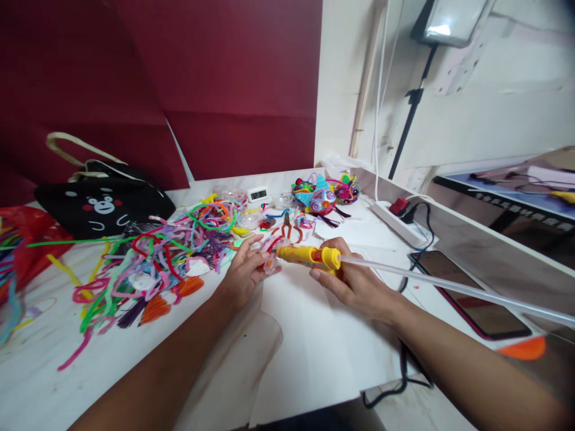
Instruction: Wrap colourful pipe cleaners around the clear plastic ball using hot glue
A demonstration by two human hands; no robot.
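My right hand [354, 281] grips a yellow hot glue gun [309, 256] with a long clear glue stick [449, 286] trailing out to the right. Its nozzle points left at a small clear and pink craft piece [271, 248] that my left hand [245, 269] pinches at the middle of the white table [314, 347]. Both hands meet just in front of a pair of red-handled pliers [287, 227].
A heap of coloured pipe cleaners [153, 263] lies to the left, a black bear bag [101, 203] behind it. Finished colourful craft figures [323, 194], a small digital clock [258, 194], a power strip [399, 218] and a phone [476, 299] sit toward the back and right.
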